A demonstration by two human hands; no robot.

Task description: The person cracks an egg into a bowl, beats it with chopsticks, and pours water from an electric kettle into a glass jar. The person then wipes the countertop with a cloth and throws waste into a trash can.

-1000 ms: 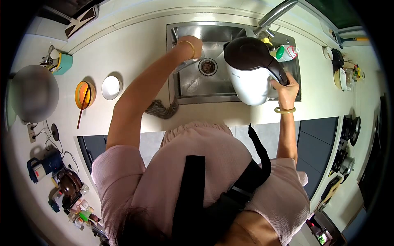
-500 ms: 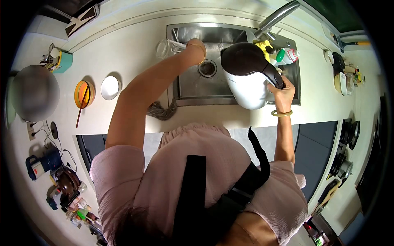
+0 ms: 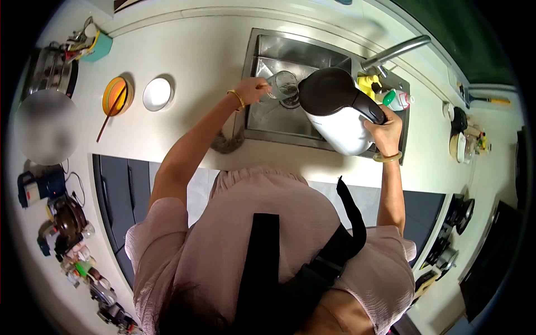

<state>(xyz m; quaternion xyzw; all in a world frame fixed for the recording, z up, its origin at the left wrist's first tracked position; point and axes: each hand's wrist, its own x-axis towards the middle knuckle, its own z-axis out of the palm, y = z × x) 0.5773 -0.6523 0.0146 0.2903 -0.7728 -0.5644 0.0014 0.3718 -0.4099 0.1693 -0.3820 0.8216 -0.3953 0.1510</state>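
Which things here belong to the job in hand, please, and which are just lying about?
In use:
clear glass, in the left hand
white jug, gripped by the right hand
sink, below both

Lying about:
white bowl
orange bowl with a brown stick
teal utensil holder

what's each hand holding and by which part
Right hand: white brown-lidded kettle, by its dark handle. Left hand: clear glass cup; exact grip unclear.

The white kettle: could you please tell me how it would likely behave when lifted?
The white kettle will probably feel stiff, as its body looks rigid and rounded. It may tend to tip toward its spout, since the right hand holds the handle on the opposite side. Its smooth, shiny surface could prove slippery if wet.
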